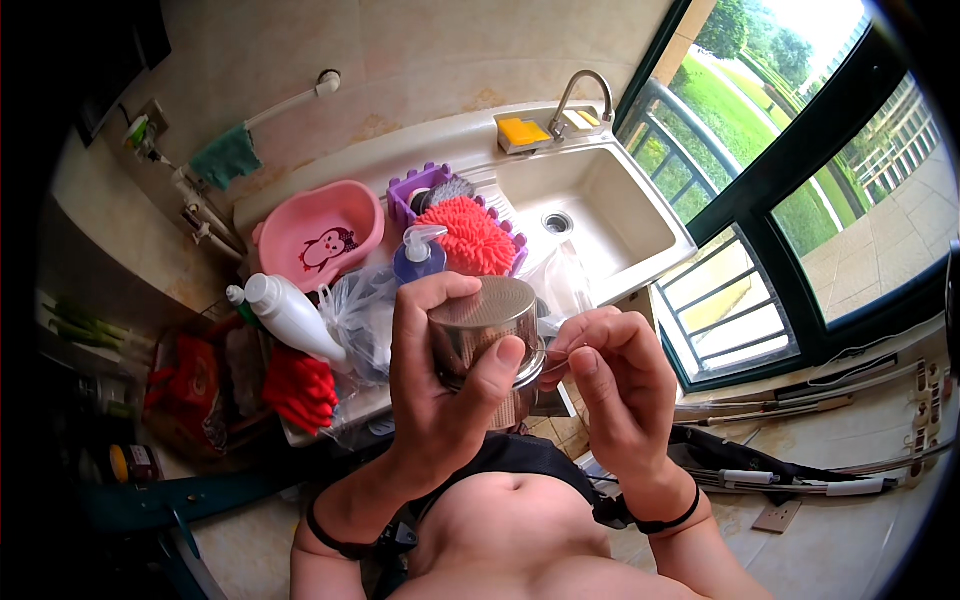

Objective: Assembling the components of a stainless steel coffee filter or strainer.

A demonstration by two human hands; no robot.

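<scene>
My left hand (445, 360) is wrapped round a metal strainer basket (486, 318), a cylinder with a finely perforated end turned up and a shiny rim lower down. It is held in front of my belly. Close by the rim, my right hand (615, 385) is closed in a pinch, thumb against fingers. A thin strand may be between the fingertips, too fine to name. Just beyond the basket are a blue pump bottle (420, 258) and a fluffy red cleaning mitt (467, 236).
Past my hands lies a white sink (640, 220) with a faucet (582, 95) and a yellow sponge (524, 132). Left of it are a purple basket (410, 187), a pink basin (325, 235), a white bottle (292, 312), clear plastic bags (362, 312) and a red cloth (301, 388).
</scene>
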